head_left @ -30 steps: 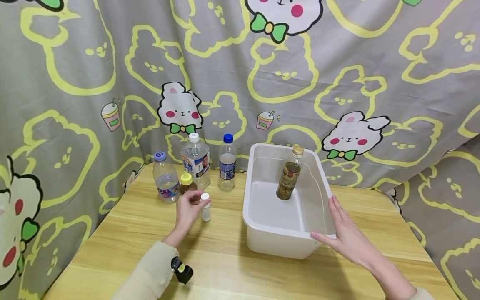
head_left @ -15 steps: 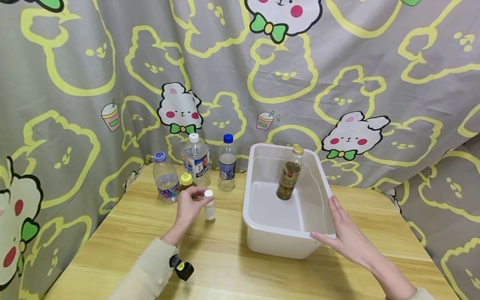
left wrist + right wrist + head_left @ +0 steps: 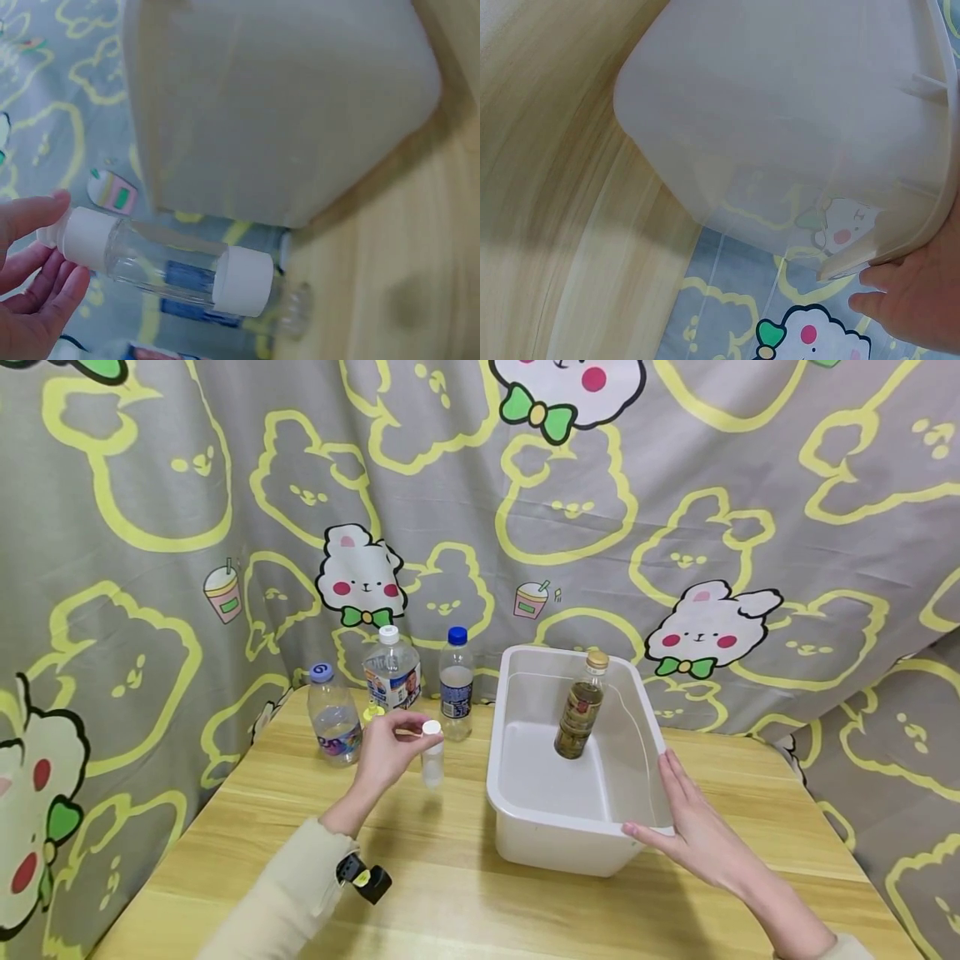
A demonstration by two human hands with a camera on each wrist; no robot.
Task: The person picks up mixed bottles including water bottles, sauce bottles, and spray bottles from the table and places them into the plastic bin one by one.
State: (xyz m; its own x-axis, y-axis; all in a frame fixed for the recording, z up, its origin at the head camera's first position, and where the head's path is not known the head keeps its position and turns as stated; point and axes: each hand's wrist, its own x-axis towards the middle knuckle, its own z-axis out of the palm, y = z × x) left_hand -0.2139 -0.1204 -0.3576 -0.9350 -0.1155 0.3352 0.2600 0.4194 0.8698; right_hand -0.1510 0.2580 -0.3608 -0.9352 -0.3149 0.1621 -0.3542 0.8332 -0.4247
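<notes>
My left hand (image 3: 390, 747) pinches a small clear bottle (image 3: 432, 764) by its white top, between thumb and fingers. In the left wrist view the bottle (image 3: 165, 259) has a white band at its lower end too, and it hangs above the table. My right hand (image 3: 705, 835) rests on the rim of a white plastic tub (image 3: 510, 822) at its near right corner, its fingers straight along the side. The right wrist view shows its fingertips (image 3: 874, 300) against the outside of the tub. Inside the tub stands a brown-labelled bottle (image 3: 579, 714) with a gold cap.
Behind my left hand stand a purple-capped bottle (image 3: 336, 722), a large white-capped bottle (image 3: 393, 672) and a blue-capped bottle (image 3: 456, 689). A yellow-capped bottle (image 3: 372, 712) is mostly hidden by the hand. A patterned curtain (image 3: 450, 485) hangs behind the wooden table (image 3: 450, 893).
My left hand has lifted the small bottle off the table and moved it slightly right, toward the tub. My right hand and the tub stay put.
</notes>
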